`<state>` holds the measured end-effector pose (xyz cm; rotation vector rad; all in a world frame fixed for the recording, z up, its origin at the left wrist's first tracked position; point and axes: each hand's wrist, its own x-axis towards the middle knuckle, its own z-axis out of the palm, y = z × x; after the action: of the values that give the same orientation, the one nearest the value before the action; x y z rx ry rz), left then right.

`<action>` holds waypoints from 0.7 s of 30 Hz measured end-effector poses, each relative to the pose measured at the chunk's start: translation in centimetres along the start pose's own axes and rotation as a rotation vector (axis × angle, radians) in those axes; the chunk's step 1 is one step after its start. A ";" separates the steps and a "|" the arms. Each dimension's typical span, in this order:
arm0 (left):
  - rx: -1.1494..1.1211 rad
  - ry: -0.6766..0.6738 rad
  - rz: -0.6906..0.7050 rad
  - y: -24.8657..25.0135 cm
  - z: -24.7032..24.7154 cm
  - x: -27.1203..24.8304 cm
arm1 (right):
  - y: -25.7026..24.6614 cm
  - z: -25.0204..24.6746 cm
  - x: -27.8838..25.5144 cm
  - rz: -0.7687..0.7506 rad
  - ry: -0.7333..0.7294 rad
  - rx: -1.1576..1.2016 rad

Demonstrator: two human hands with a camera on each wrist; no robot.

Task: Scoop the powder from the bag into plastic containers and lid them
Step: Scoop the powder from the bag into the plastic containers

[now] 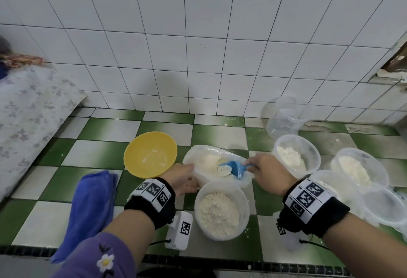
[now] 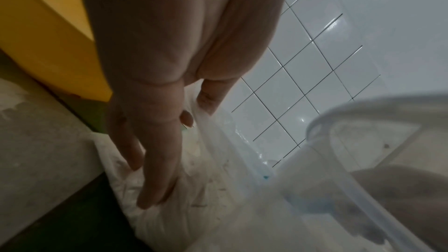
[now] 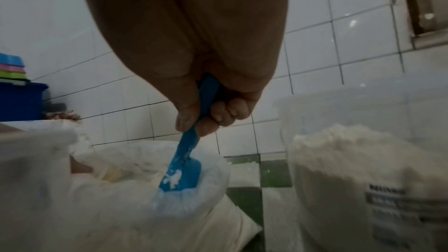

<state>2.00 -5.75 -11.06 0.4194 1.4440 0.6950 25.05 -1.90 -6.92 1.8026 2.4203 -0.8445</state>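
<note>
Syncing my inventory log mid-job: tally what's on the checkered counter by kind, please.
Clear containers: 6 in view; the right edge may hide more
Powder bag: 1
Blue scoop: 1
Yellow bowl: 1
Blue cloth: 1
Total: 10

A home kitchen or food-preparation corner is showing here. White glazed wall tiles [image 1: 198, 35] are rising behind a counter [image 1: 99, 154] tiled in green and white checks, dusted with spilled powder. A yellow mixing bowl [image 1: 150, 154], a folded blue cloth [image 1: 92, 207] and several clear plastic tubs of white powder [image 1: 221, 210] are sitting on it. A floral cloth [image 1: 28, 119] is lying over something at the left.
</note>
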 end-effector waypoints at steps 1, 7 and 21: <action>0.004 0.000 0.002 0.1 0.0 -0.1 | 0.1 0.3 0.0 0.021 -0.004 0.049; 0.004 -0.032 0.006 0.4 -0.1 -0.8 | 0.4 2.3 0.7 0.117 -0.035 0.237; 0.056 0.038 0.042 1.2 0.7 -1.7 | 2.1 2.9 0.4 0.186 0.010 0.659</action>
<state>2.52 -5.87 -8.87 0.4835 1.4967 0.7000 25.88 -2.38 -10.41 2.1593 2.0651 -1.7567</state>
